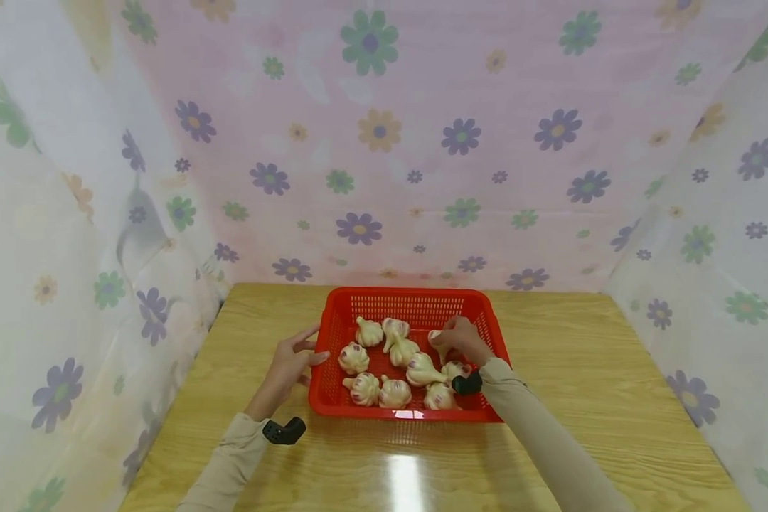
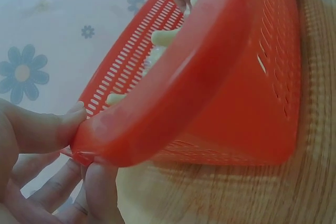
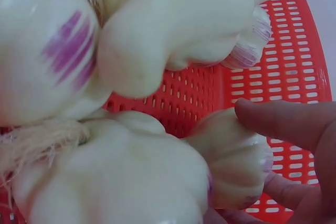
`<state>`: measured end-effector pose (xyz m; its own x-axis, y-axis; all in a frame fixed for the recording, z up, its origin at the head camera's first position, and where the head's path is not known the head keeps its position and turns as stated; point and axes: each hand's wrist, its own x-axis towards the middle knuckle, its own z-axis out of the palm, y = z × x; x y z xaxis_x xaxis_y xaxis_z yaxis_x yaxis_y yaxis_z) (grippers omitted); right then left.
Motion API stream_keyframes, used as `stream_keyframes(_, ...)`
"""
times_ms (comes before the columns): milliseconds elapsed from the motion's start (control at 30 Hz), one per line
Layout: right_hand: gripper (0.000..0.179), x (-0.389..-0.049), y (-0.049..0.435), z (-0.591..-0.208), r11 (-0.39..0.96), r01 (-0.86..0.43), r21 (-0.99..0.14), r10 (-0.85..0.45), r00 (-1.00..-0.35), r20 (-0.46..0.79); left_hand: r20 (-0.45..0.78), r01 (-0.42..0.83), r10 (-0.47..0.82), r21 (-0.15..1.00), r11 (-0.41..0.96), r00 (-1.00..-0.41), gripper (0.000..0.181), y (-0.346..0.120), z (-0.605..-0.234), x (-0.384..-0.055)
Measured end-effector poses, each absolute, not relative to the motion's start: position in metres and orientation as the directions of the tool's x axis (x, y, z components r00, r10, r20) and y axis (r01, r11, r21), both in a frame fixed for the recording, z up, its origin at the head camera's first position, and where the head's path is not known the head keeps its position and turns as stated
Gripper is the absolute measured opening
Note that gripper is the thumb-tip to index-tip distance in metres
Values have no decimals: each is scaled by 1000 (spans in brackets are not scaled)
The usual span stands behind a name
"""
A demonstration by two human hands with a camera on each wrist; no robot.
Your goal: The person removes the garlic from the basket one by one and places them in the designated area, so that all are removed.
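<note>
A red plastic basket with slotted walls stands on the table, holding several white garlic bulbs with purple streaks. At its left end, my left hand pinches the rim; in the left wrist view the thumb lies on top and fingertips come up from beneath. My right hand reaches inside at the right and grips one garlic bulb between thumb and fingers. Other bulbs crowd close to it in the right wrist view, and one shows stringy roots.
The wooden table extends on both sides of the basket and in front of it. Behind it hangs a flower-printed cloth, with more cloth at the left and right sides. Black wrist devices sit at both cuffs.
</note>
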<state>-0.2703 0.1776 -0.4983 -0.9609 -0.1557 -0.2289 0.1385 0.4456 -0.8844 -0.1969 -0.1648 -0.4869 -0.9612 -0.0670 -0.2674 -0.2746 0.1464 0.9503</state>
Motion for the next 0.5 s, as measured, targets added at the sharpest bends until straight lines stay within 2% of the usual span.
stream_keyframes(133, 26, -270, 179, -501, 414, 166, -895, -168, -952, -254, -267, -276, -80, 952, 134, -960, 61, -166, -490, -195)
stream_keyframes(500, 39, -274, 183, -497, 437, 187, -880, -149, -950, -276, -258, -268, -90, 955, 126, -962, 60, -163, -491, -198)
